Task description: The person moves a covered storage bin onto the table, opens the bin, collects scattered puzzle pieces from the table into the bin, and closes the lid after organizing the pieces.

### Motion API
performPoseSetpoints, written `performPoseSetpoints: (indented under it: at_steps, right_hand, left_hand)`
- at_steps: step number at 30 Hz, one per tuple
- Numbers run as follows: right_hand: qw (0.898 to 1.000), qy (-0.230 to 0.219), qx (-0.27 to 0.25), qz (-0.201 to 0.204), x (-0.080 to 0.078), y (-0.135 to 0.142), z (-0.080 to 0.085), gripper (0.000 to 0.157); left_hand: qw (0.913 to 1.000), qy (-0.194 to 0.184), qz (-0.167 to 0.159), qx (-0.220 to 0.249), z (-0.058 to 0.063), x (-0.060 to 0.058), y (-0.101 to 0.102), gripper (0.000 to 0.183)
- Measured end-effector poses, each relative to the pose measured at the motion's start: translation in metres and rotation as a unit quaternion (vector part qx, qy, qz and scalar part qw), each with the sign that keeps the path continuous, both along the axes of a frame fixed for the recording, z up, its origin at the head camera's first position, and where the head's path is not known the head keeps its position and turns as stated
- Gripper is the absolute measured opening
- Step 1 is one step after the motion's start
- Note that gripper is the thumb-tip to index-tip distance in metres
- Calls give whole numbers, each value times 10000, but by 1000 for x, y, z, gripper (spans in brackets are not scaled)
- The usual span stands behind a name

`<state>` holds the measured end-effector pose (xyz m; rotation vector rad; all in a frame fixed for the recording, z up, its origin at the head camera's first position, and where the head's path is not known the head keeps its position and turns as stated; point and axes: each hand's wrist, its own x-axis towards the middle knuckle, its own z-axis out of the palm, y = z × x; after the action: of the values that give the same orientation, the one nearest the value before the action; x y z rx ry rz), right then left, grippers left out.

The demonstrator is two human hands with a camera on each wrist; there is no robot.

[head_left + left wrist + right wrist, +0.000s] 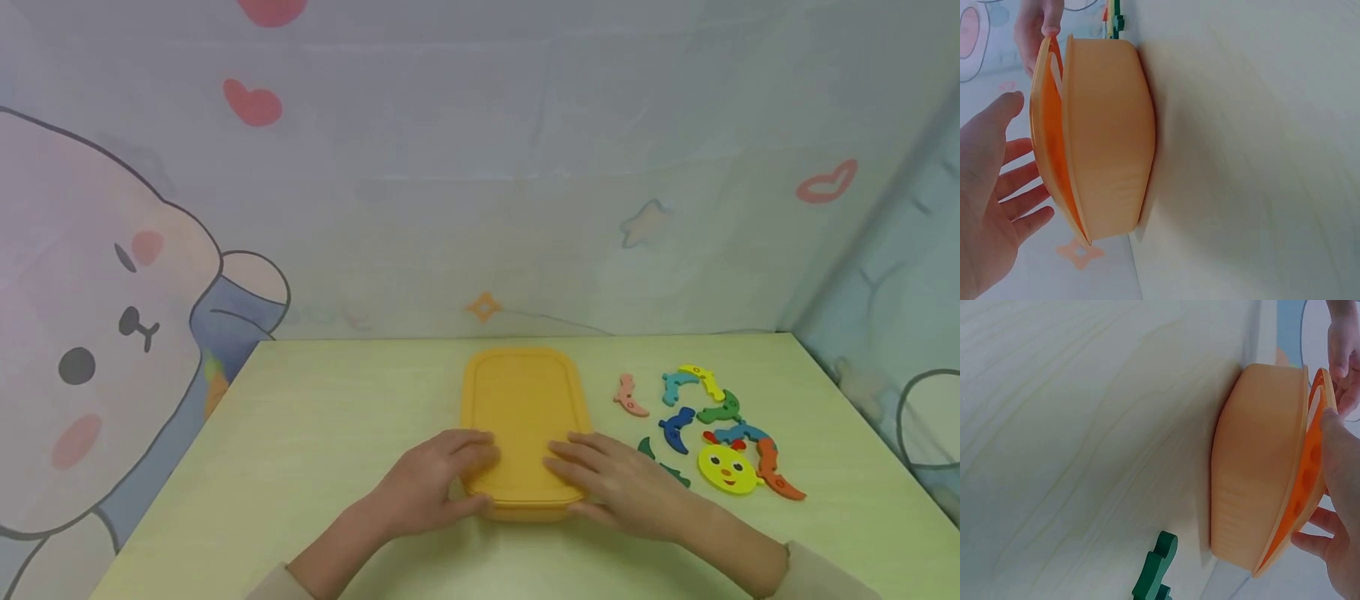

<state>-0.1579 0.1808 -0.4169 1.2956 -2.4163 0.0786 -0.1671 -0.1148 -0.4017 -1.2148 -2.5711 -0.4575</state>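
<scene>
A yellow-orange plastic box [1107, 137] stands on the table with its lid [517, 417] laid over the top. Both wrist views show the lid tilted, with a gap between it and the box rim toward the near end. At the lid's left side, my left hand [435, 483] has relaxed, spread fingers over it; its thumb stands off the lid in the left wrist view. On the right side, my right hand [630, 487] holds the lid, thumb at its edge and fingers on its upper face. The box's inside is mostly hidden.
Right of the box lie several colourful curved puzzle pieces, among them a pink piece [628, 396], a dark blue piece [677, 430] and an orange piece [772, 471]. A yellow smiling-face piece [727, 468] is beside them. Behind the table hangs a printed cloth [450, 208].
</scene>
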Motion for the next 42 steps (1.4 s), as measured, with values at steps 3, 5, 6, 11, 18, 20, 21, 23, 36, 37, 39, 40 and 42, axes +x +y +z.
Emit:
performPoseSetpoints:
  at_steps: [3,5,6,11,18,20,21,23,36,37,39,40,42]
  right_hand:
    - [10000,65,-56,18,0,1,0,54]
    - [9998,142,-94,48,-1,1,0,52]
    - [9998,173,-112,63,-1,1,1,51]
    - [9992,288,-231,127,-2,0,2,49]
    - [9986,397,-335,119,-3,-1,2,48]
    - [9982,442,-389,129,-3,-1,2,48]
    - [9980,461,-412,132,-3,-1,3,48]
    - [9978,482,-445,118,-3,-2,3,48]
    - [9980,425,-471,16,-2,-2,6,48]
    - [9979,429,-477,26,-2,-2,7,48]
    - [9978,443,-488,44,-2,-2,7,48]
    - [9977,460,-498,58,-2,-2,7,48]
    - [9976,470,-506,62,-2,-3,7,48]
  left_hand:
    - [9985,-266,204,423,2,-2,-2,44]
    - [9955,-401,340,791,4,-4,-3,40]
    - [9931,-456,400,1000,4,-6,-4,37]
    - [9711,-1096,729,1993,4,-13,-6,28]
    - [9033,-2552,1549,3081,3,-24,-10,20]
    - [8837,-2846,1853,3222,3,-27,-11,19]
    - [8733,-2993,1953,3310,3,-29,-11,19]
    - [8524,-3297,2089,3479,2,-31,-12,21]
    - [7405,-4666,2110,4352,-4,-42,-6,32]
    - [7349,-4713,2130,4386,-5,-43,-5,32]
    - [7264,-4789,2170,4427,-6,-45,-3,33]
    - [7237,-4819,2183,4432,-6,-45,-2,34]
    - [7208,-4851,2204,4434,-7,-46,-1,35]
